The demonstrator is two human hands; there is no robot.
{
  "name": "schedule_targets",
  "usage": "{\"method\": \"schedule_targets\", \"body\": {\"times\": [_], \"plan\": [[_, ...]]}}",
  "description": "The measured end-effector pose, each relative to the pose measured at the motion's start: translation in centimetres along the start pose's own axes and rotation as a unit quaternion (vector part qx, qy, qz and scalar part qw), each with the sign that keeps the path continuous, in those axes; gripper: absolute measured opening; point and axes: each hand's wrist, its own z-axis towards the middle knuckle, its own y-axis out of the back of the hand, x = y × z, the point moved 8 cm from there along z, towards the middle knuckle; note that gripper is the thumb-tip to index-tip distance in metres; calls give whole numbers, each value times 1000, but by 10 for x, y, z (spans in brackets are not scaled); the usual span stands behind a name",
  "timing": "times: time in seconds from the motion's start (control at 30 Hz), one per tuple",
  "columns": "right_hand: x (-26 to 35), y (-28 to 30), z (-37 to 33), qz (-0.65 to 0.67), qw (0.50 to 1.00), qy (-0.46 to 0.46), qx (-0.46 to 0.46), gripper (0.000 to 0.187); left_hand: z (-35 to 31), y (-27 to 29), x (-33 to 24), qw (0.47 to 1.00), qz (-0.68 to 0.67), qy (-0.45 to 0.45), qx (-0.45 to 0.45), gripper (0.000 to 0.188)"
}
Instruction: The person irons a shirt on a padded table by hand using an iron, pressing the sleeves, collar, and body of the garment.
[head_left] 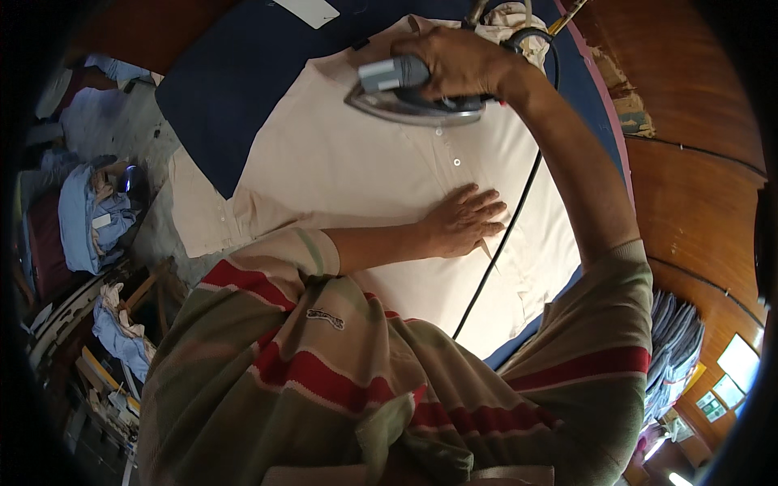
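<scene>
A pale cream button-front shirt [324, 166] lies spread over a dark blue padded surface [235, 81]. My right hand [462, 61] is closed round the handle of a clothes iron [405, 109], which sits on the upper part of the shirt and is a little blurred. My left hand [466, 223] rests on the shirt nearer to me, palm down with fingers spread. Between the hands a few small white buttons [457, 162] show along the shirt's front. The iron's black cord [510, 219] runs down past my left fingertips.
A white card [309, 10] lies at the far edge of the blue surface. Crumpled pale cloth [519, 32] sits beyond the iron. Wooden panelling [689, 73] stands on the right, near stacked dark garments [674, 336]. Light blue garments [85, 219] are at the left.
</scene>
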Motion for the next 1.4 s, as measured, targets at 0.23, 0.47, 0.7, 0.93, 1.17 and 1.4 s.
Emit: {"method": "schedule_targets", "body": {"times": [0.23, 0.47, 0.7, 0.93, 1.17, 1.4], "plan": [[-19, -4, 3, 75, 982, -137, 111, 59, -2, 2, -3, 999, 30, -7, 9, 42], [-45, 14, -19, 140, 942, -287, 106, 40, -25, 17, -20, 974, -126, -186, 5, 41], [9, 34, -169, 103, 839, -528, -86, 40, -48, 129, 144, 978, 4, -16, -209, 31], [80, -17, -277, 147, 730, -659, -104, 35, -12, 112, 202, 945, 323, 43, 37, 50], [98, -30, -275, 202, 733, -643, -89, 39, -8, 114, 203, 951, 295, 60, 72, 50], [85, -36, -171, 293, 720, -617, -122, 44, -11, 115, 204, 952, 293, 59, 67, 50]]}}
